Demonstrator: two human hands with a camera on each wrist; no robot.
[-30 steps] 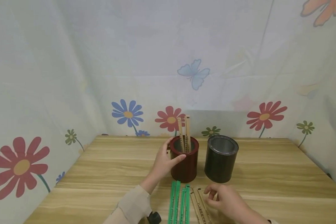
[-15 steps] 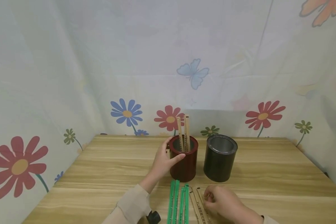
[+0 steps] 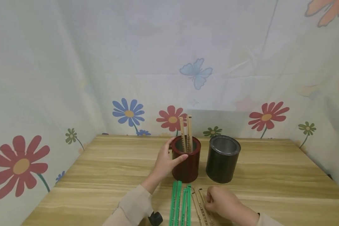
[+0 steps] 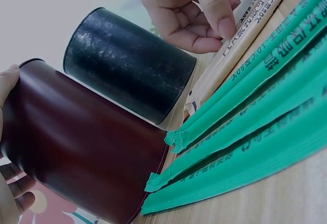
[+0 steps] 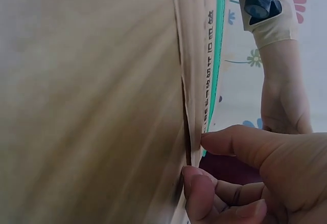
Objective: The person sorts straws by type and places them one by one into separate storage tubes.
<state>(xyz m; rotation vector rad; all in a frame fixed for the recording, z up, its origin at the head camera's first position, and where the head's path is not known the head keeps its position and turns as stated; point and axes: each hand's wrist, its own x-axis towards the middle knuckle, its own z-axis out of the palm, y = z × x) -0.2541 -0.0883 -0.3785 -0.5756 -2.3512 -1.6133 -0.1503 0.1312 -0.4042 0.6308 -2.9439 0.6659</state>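
Now the right hand [image 3: 221, 202] has curled onto the kraft-paper packets [image 3: 201, 207].

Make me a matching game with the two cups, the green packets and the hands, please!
Things:
1. red cup
2. black cup
3. green packets
4. right hand

Places or states:
A. lying flat on the table in front of the cups
B. empty inside, standing to the right of the other cup
C. pinching a tan paper packet
D. held by the left hand, with two tan packets standing in it

Pairs: 1-D, 2-B, 3-A, 4-C
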